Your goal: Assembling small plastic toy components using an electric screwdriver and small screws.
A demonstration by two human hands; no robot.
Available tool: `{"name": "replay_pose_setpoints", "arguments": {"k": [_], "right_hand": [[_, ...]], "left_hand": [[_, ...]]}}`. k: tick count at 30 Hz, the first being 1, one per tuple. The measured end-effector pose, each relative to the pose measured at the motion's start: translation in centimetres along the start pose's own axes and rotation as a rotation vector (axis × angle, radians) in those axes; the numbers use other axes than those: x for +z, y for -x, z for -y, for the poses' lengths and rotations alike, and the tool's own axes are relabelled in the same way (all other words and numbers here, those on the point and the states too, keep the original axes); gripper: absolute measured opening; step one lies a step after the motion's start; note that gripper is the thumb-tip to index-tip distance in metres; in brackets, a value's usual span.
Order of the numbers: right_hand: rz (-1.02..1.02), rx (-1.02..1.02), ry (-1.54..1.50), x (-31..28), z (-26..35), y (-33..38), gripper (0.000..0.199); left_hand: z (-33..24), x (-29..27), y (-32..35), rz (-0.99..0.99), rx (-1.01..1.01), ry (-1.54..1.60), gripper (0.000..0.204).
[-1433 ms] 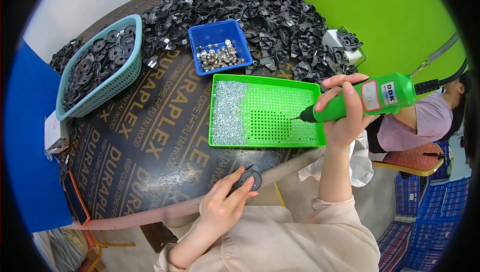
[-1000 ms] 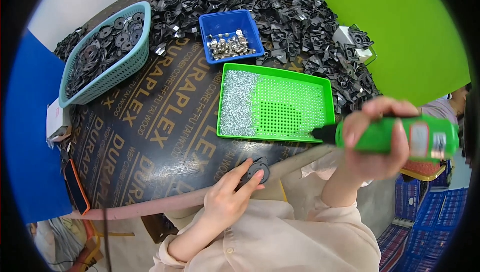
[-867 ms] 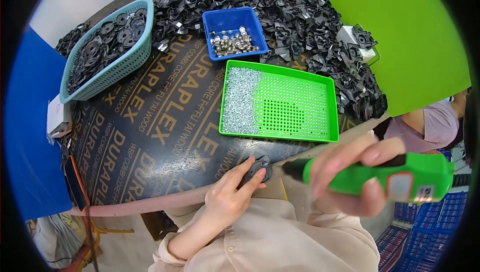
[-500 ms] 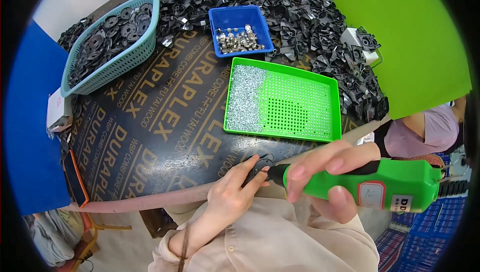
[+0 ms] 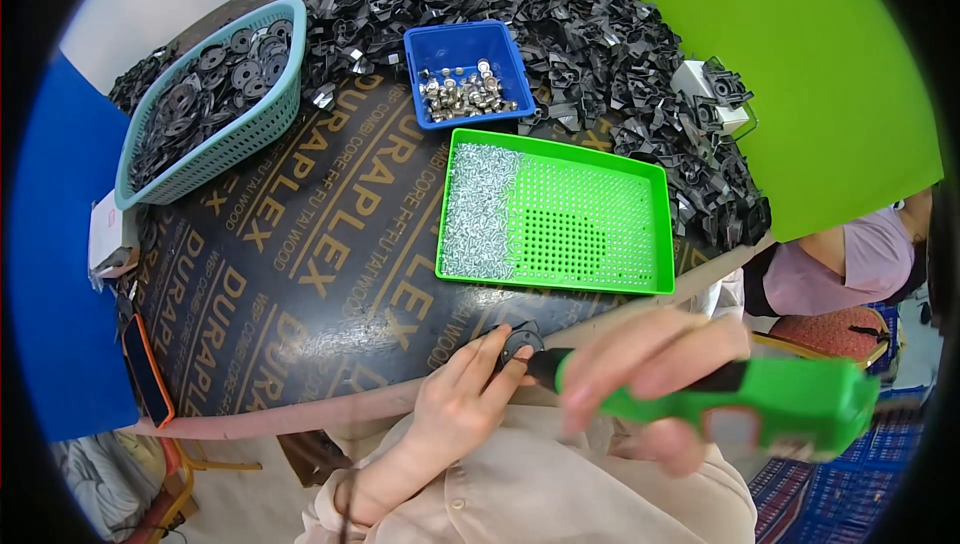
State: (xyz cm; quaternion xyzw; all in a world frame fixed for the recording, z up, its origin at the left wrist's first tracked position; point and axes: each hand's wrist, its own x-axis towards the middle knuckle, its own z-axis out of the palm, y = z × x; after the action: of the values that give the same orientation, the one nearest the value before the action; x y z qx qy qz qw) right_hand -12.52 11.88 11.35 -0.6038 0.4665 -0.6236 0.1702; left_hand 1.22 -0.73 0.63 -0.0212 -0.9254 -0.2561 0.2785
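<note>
The left hand (image 5: 460, 399) pinched a round black part (image 5: 521, 341) at the tabletop's (image 5: 330, 294) near edge; the blurred right hand (image 5: 655, 352) gripped a green powered screwdriver (image 5: 805, 404), dark nose at the part.

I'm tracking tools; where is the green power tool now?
In the head view, the green power tool is lower right, in the right hand, its nose by the round black part in the left hand.
</note>
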Motion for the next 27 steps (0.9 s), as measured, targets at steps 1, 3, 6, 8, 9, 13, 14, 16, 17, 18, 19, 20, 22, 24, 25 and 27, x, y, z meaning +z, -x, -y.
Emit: {"name": "replay_pose_setpoints", "arguments": {"k": [1, 3, 6, 8, 9, 13, 14, 16, 17, 18, 19, 20, 22, 24, 25, 27], "right_hand": [[-0.180, -0.043, -0.069, -0.1, 0.5, 0.5, 0.025], [-0.498, -0.169, -0.152, -0.6, 0.7, 0.1, 0.024], [-0.758, -0.224, 0.108, -4.0, -2.2, -1.5, 0.024], [-0.844, -0.142, 0.145, -5.5, -3.8, -2.5, 0.021], [-0.870, -0.116, 0.152, -6.1, -4.2, -2.7, 0.019], [-0.811, -0.078, 0.271, -7.3, -5.6, -2.5, 0.019], [-0.824, -0.089, 0.252, -7.3, -5.8, -2.4, 0.018], [-0.832, -0.100, 0.239, -7.2, -5.9, -2.6, 0.015], [-0.832, -0.101, 0.239, -7.1, -6.0, -2.8, 0.015], [-0.818, -0.086, 0.264, -7.0, -6.0, -2.9, 0.015], [-0.803, -0.070, 0.290, -6.9, -6.1, -2.9, 0.015], [-0.802, -0.069, 0.290, -6.9, -6.1, -3.0, 0.015], [-0.819, -0.094, 0.265, -6.9, -6.1, -3.1, 0.014], [-0.817, -0.087, 0.261, -7.1, -6.1, -3.1, 0.014], [-0.816, -0.082, 0.254, -7.1, -6.2, -3.2, 0.013], [-0.820, -0.076, 0.246, -7.0, -6.4, -3.2, 0.014]], "left_hand": [[0.1, 0.2, 0.1, -0.018, 0.014, 0.004, 0.027], [0.0, 0.6, 0.0, -0.040, 0.040, 0.012, 0.028], [0.0, 0.9, 0.5, -0.126, 0.000, 0.042, 0.040], [0.4, 0.8, 0.5, -0.087, 0.019, 0.018, 0.030], [0.4, 0.8, 0.5, -0.087, 0.026, 0.023, 0.030], [0.3, 0.7, 0.6, -0.086, 0.006, 0.040, 0.030], [0.3, 0.7, 0.6, -0.087, 0.000, 0.044, 0.031], [0.4, 0.7, 0.6, -0.086, 0.001, 0.050, 0.031], [0.4, 0.7, 0.6, -0.083, 0.001, 0.055, 0.032], [0.4, 0.7, 0.6, -0.084, 0.000, 0.055, 0.032], [0.4, 0.8, 0.7, -0.085, -0.003, 0.058, 0.032], [0.4, 0.8, 0.7, -0.087, -0.006, 0.062, 0.032], [0.4, 0.8, 0.6, -0.087, -0.009, 0.063, 0.031], [0.4, 0.8, 0.6, -0.087, -0.011, 0.063, 0.031], [0.4, 0.8, 0.6, -0.086, -0.012, 0.065, 0.031], [0.5, 0.8, 0.6, -0.084, -0.015, 0.065, 0.031]]}}
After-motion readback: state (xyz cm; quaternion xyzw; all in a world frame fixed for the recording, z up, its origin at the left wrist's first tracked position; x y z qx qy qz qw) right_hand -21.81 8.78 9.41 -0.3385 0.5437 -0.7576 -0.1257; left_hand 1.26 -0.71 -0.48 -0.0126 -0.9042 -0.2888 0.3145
